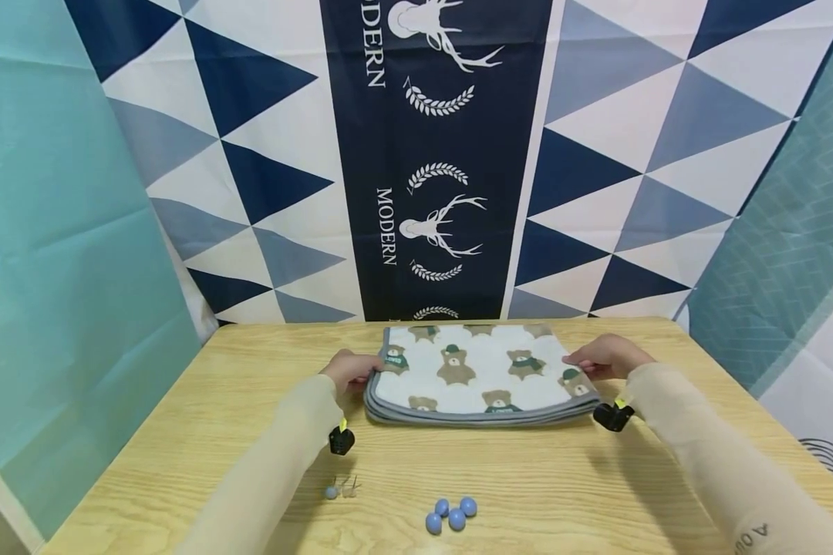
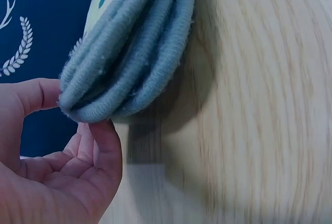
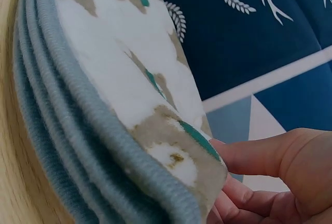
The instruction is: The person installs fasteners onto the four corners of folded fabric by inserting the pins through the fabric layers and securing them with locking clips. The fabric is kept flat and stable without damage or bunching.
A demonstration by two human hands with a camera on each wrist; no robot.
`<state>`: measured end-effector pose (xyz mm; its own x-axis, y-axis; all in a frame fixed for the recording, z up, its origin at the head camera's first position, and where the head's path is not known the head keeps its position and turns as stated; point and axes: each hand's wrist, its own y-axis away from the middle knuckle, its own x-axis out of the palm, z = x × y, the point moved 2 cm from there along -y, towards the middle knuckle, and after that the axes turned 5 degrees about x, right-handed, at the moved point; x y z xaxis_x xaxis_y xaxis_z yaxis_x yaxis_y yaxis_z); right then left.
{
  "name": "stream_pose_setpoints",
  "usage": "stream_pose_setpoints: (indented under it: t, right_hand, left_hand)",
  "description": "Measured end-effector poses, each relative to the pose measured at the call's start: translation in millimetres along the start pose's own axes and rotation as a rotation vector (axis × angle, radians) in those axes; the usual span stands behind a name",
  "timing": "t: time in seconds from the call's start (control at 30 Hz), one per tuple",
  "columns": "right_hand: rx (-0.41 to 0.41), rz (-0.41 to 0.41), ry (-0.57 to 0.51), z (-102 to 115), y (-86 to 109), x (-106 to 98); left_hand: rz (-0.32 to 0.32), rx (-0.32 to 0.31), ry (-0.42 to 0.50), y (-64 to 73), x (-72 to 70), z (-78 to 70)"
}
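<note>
A folded white blanket (image 1: 482, 374) with brown bears and a grey-blue bound edge lies toward the back of the table. My left hand (image 1: 350, 368) pinches its left end, thumb on top and fingers beneath the folded layers. In the left wrist view the stacked bound edges (image 2: 124, 53) curve just above the wood, held by the left hand (image 2: 67, 151). At the opposite end my right hand (image 1: 609, 357) grips the side. The right wrist view has the right thumb (image 3: 254, 156) on the printed top and the other fingers underneath, partly hidden.
Several blue balls (image 1: 456, 519) sit together near the table's front. Left of them is a small blue bead (image 1: 331, 492) beside thin clear pieces (image 1: 349, 490). A patterned cloth (image 1: 444, 154) hangs behind the wooden table (image 1: 201, 416).
</note>
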<state>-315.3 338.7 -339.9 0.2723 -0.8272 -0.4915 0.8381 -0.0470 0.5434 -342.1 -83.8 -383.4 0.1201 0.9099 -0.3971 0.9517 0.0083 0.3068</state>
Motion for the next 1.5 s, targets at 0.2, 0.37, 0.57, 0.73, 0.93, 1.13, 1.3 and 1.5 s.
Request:
stream_pose_setpoints:
  t: [0.2,0.37,0.57,0.73,0.93,1.13,1.3,1.5]
  right_hand:
    - [-0.023,0.005,-0.032,6.5,-3.9,15.9]
    - [-0.033,-0.008,-0.023,13.2,-5.4,24.8]
    - [-0.039,-0.026,-0.02,22.5,-8.2,34.4]
    - [-0.037,-0.017,-0.035,25.8,-11.5,42.7]
    - [-0.045,-0.02,-0.03,31.2,-12.6,52.2]
    - [-0.036,-0.035,-0.003,36.0,-12.9,58.1]
    - [-0.032,-0.051,0.031,39.1,-12.3,62.7]
    - [-0.039,-0.041,0.035,42.7,-12.8,66.8]
  left_hand:
    - [-0.008,-0.008,-0.051,0.4,-15.8,9.7]
    - [-0.003,-0.008,-0.064,0.8,-28.2,12.2]
    - [-0.01,-0.026,-0.096,0.0,-42.3,15.4]
    - [-0.002,-0.035,-0.097,2.3,-50.2,19.8]
    - [-0.007,-0.054,-0.085,2.9,-59.8,26.9]
    - [0.004,-0.043,-0.068,2.6,-67.6,31.8]
    - [0.001,-0.041,-0.076,4.6,-71.7,35.1]
    - [0.012,-0.027,-0.078,9.1,-77.1,35.8]
